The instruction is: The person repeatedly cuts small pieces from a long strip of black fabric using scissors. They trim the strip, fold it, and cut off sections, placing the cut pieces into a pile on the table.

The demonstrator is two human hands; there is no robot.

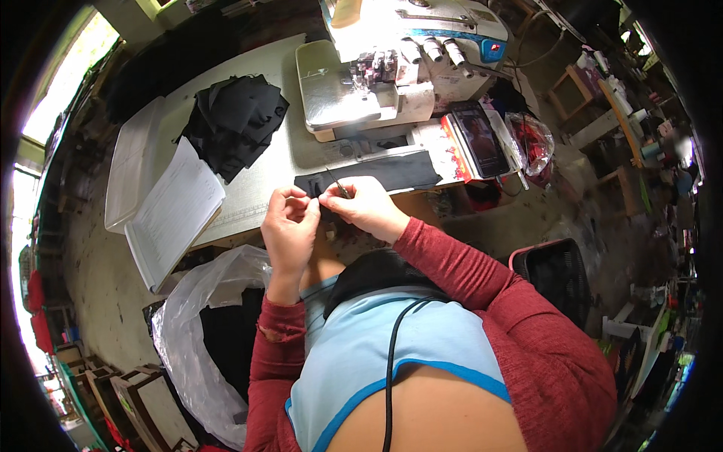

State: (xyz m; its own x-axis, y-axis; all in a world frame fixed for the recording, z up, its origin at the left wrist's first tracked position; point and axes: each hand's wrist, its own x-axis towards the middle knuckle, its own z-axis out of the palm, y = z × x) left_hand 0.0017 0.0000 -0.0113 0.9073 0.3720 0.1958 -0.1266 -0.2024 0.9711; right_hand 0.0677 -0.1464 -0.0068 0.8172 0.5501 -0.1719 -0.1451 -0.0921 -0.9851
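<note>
I am watching both hands working at the near edge of the sewing table (256, 162). The left hand (290, 226) is pinching the end of a black fabric strip (369, 173) between thumb and fingers, and the right hand (361, 203) is closing on the same spot while holding a thin metal tool (337, 183), tweezers or thread snips by the look of it; I cannot tell which. The strip is lying across the table edge just in front of the overlock machine (392, 68), its far end reaching toward a phone (480, 138) resting on printed papers.

What is worrying me is the tool's pointed tip sitting so close to the left fingertips: a small slip could be pricking skin or nicking the cloth instead of a thread. Black on black is making any stitch hard to see, so a wrong cut seems likely to me. The strip is hanging partly over the edge, and a tug could be dragging it off into the lap or onto the plastic bag (199, 331) below. The pile of black cloth pieces (233, 120) beside the open ledger (177, 207) is sitting well apart.
</note>
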